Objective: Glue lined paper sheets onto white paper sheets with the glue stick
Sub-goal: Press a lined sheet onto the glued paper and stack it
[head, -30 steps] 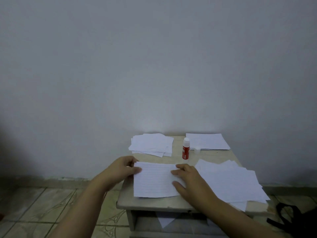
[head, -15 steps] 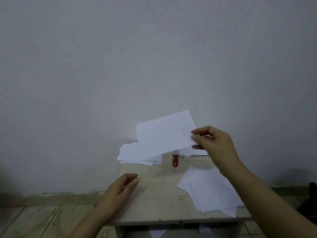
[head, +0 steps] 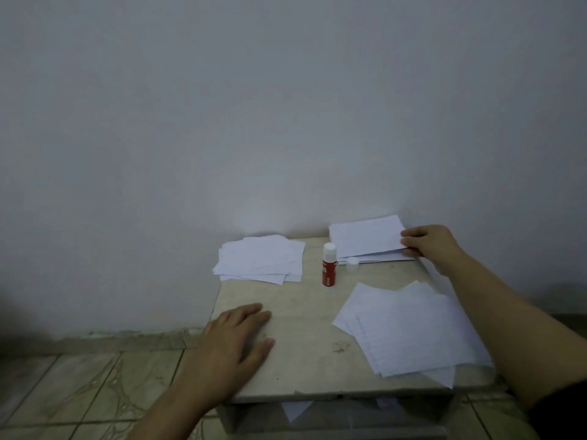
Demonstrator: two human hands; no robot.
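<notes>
A red glue stick [head: 328, 265] stands upright and uncapped at the back middle of the small table [head: 301, 354]; its white cap [head: 352, 261] lies just to its right. My right hand [head: 428, 242] pinches the right edge of a glued lined sheet [head: 368, 239] that rests on the back-right stack [head: 374, 258]. My left hand [head: 236, 338] lies flat, fingers spread, on the table's front left. A pile of white sheets [head: 260, 260] is at the back left. Loose lined sheets [head: 409, 328] lie at the front right.
The table stands against a plain wall [head: 286, 122]. A tiled floor [head: 79, 385] lies to the left. Paper scraps [head: 295, 409] sit on the shelf under the tabletop. The lined pile overhangs the table's front right edge.
My right hand lifted the glued sheet from the table's front middle and carried it onto the back-right stack. My left hand let go of it and settled flat on the table.
</notes>
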